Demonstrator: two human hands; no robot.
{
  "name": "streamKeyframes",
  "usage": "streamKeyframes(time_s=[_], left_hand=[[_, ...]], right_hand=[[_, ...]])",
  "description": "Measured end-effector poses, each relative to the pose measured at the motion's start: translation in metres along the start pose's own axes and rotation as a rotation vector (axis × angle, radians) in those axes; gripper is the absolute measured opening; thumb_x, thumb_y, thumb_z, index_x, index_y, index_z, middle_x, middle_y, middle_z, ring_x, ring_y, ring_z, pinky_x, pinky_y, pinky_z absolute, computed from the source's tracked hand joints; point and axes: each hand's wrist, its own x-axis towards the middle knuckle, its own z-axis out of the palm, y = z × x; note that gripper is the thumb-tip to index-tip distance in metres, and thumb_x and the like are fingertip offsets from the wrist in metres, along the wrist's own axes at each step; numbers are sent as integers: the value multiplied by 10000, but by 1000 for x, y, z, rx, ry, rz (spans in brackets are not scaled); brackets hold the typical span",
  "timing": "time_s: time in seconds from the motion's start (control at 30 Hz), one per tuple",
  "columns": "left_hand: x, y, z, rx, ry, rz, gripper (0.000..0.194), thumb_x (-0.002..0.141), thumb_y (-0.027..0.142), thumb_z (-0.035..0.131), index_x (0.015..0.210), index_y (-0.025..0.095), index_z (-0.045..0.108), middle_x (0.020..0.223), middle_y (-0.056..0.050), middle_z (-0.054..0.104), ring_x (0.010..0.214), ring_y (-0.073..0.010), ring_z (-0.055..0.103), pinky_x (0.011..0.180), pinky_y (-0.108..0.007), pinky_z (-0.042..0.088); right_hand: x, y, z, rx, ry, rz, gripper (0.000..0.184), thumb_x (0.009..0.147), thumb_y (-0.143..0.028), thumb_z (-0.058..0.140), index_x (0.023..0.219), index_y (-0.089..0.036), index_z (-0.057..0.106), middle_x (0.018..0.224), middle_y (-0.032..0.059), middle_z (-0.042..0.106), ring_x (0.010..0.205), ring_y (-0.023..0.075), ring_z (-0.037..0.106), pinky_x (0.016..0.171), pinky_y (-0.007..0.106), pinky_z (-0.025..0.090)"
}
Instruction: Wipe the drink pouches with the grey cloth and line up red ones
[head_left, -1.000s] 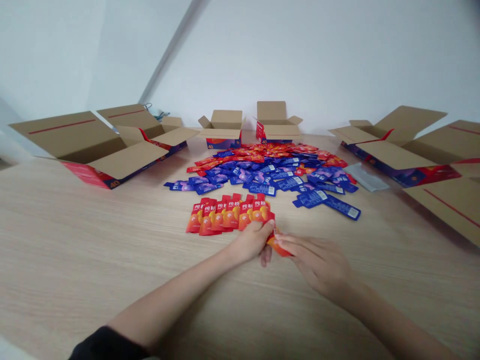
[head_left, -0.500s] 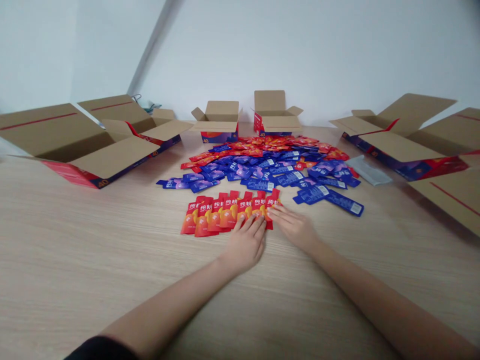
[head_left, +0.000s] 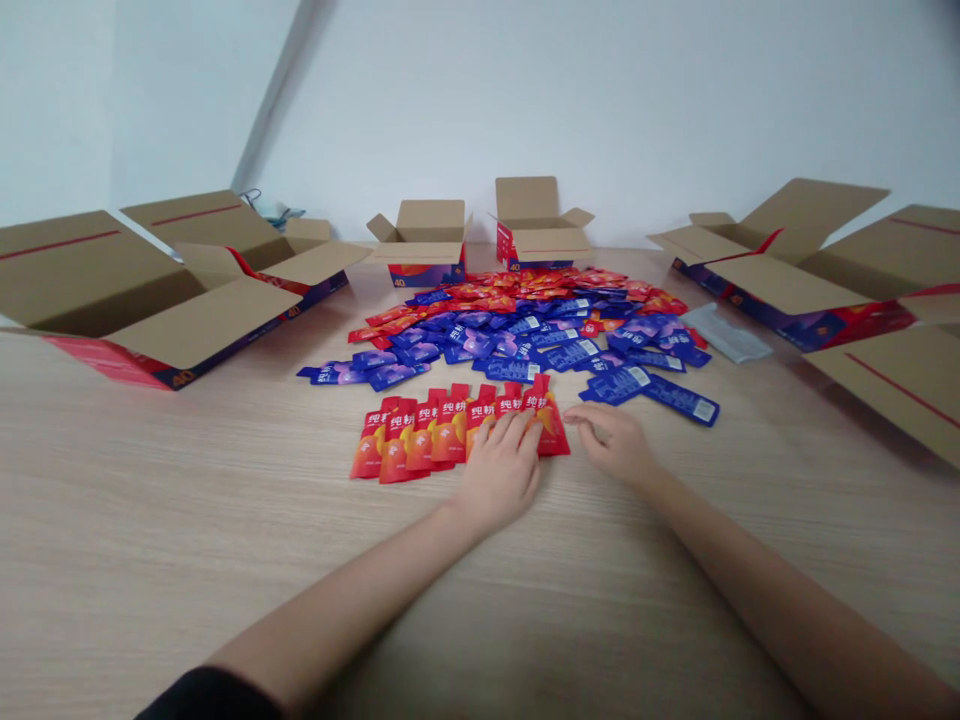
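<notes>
Several red and orange sachets [head_left: 453,432] lie side by side and overlapping in a row on the table, printed sides up. My left hand [head_left: 501,478] rests flat over the right part of the row, fingers stretched out, covering the lower parts of some sachets. Just right of the row's last red sachet [head_left: 553,425], my right hand [head_left: 619,443] hovers low with slightly bent fingers and thumb apart. Nothing shows in it. Behind the row spreads a mixed heap of blue sachets [head_left: 480,340] and red sachets [head_left: 555,283].
Open cardboard boxes stand around the heap: a large one [head_left: 206,330] at left, two small ones [head_left: 427,250] [head_left: 544,243] at the back, and more [head_left: 802,285] at right. A clear plastic pouch [head_left: 727,333] lies near the right boxes. Loose blue sachets [head_left: 679,400] lie behind my right hand.
My right hand has drawn away to the right from the last red sachet, which now lies more exposed and tilted. The left hand stays on the row. The view has shifted slightly.
</notes>
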Motion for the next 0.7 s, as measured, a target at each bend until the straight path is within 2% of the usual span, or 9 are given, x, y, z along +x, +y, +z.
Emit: streamKeyframes(time_s=[0.1,0.2,0.27,0.33,0.47,0.57,0.7], left_hand=[[30,-2,3,27,26,42,470,894,218,428,1350,110,468,1471,-129,410,1334,-282,369,1063,-451,343],[50,-8,20,48,10,41,474,913,250,409,1356,92,470,1490,-129,390,1363,-288,341,1096,-476,307],[53,-13,36,50,-26,12,489,936,297,386,1382,110,455,1492,-115,394,1376,-295,331,1120,-517,260],[52,-17,48,52,-46,-28,502,956,349,356,1398,129,449,1488,-111,402,1377,-299,339,1137,-554,201],[47,-20,56,63,-55,-66,539,956,399,345,1408,124,445,1489,-142,388,1391,-296,322,1150,-560,150],[47,-20,53,69,-67,-67,543,946,403,355,1412,139,448,1499,-134,371,1399,-298,309,1148,-554,168],[48,-22,53,89,-73,-59,541,934,397,377,1406,148,461,1495,-132,376,1393,-301,325,1139,-554,202]], right_hand=[[4,18,-17,-70,-1,88,249,830,-139,461,819,-220,697,826,34,741,742,173,693,706,290,553],[6,51,-45,-186,7,220,225,817,-161,479,837,-220,695,827,34,742,706,180,686,630,279,537],[10,83,-70,-282,17,347,233,825,-174,474,890,-212,695,849,46,745,708,191,685,643,295,537],[17,121,-96,-378,3,495,267,845,-173,451,967,-200,686,899,59,746,760,196,689,722,309,539],[41,196,-134,-497,-79,672,324,873,-113,418,1098,-138,650,1028,111,719,967,227,665,854,342,512],[63,240,-140,-557,-195,758,275,913,-203,513,1157,-123,612,1148,136,656,1047,248,620,897,403,500],[83,281,-131,-574,-397,758,337,913,-352,583,1201,-177,567,1211,86,588,1014,215,607,850,431,527]])
